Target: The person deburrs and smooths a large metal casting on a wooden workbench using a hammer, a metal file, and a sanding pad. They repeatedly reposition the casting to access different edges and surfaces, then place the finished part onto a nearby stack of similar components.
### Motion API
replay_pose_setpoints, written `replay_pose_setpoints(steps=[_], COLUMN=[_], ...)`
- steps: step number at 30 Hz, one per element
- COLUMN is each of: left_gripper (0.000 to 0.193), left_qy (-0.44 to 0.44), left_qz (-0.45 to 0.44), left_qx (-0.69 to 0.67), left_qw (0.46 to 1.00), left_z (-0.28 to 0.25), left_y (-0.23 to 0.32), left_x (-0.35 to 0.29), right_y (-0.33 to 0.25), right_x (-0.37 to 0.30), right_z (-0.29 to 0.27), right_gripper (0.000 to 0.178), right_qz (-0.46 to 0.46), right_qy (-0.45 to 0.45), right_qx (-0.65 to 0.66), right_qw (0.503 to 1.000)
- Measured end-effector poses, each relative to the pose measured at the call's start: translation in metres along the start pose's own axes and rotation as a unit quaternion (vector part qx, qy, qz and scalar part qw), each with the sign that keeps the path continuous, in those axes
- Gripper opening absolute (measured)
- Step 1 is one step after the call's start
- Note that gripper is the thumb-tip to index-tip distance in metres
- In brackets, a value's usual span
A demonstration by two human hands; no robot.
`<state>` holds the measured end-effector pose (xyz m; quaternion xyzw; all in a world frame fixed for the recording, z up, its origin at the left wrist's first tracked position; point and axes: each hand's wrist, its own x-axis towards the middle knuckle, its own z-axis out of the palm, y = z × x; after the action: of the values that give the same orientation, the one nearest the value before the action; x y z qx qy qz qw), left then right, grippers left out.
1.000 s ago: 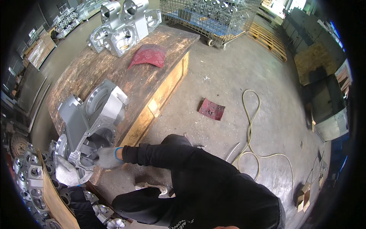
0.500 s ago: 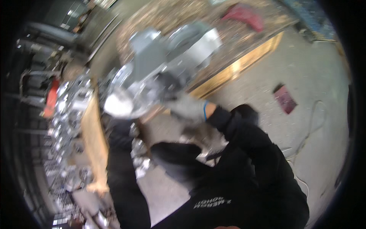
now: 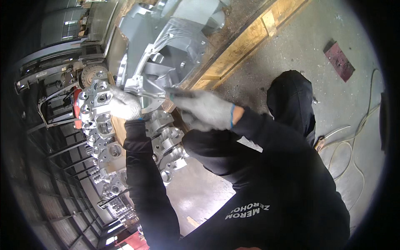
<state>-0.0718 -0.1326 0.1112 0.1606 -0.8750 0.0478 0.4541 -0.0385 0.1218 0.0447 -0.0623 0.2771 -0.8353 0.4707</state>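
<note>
A large silver-grey metal casting, with ribs and a deep hollow, lies on the wooden bench in front of me. My left hand, in a pale work glove, grips its near left edge. Just right of the casting's near end, my right hand, in a similar glove with a blue cuff edge, is curled closed. A dark, narrow shape shows at its fingers, too blurred to name, close to the casting's rim. Whether it touches the metal, I cannot tell.
The bench's timber edge runs off to the upper right. Many silver castings stand stacked at left, more beside my knee. A dark red sheet and a looped hose lie on the floor at right. A wheeled vehicle stands beyond.
My view has swung, so the casting sits higher and the floor's red sheet has shifted up and right. My left hand stays at the casting's near left edge; my right hand stays beside its near end.
</note>
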Motion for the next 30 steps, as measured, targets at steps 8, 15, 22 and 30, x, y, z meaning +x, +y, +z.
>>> replay_pose_setpoints(steps=[8, 15, 22, 30], left_gripper=[0.052, 0.07, 0.064, 0.071], left_qy=[-0.001, 0.05, -0.01, -0.045], left_qz=[0.068, 0.108, 0.081, 0.094], left_qx=[-0.041, -0.007, -0.06, -0.01], left_qw=[0.997, 0.993, 0.995, 0.995], left_z=[-0.004, -0.005, -0.003, -0.015], left_y=[0.0, 0.008, 0.009, 0.018], left_x=[-0.001, 0.001, 0.0, 0.003], right_y=[0.014, 0.019, -0.02, -0.037], right_x=[0.01, 0.04, 0.028, 0.007], right_z=[0.019, -0.005, -0.002, 0.006], right_gripper=[0.036, 0.033, 0.034, 0.013], right_qz=[-0.036, -0.044, -0.03, -0.364], right_qy=[0.012, -0.006, 0.015, 0.001], right_qx=[0.1, -0.029, -0.27, -0.585], right_qw=[0.994, 0.999, 0.962, 0.725])
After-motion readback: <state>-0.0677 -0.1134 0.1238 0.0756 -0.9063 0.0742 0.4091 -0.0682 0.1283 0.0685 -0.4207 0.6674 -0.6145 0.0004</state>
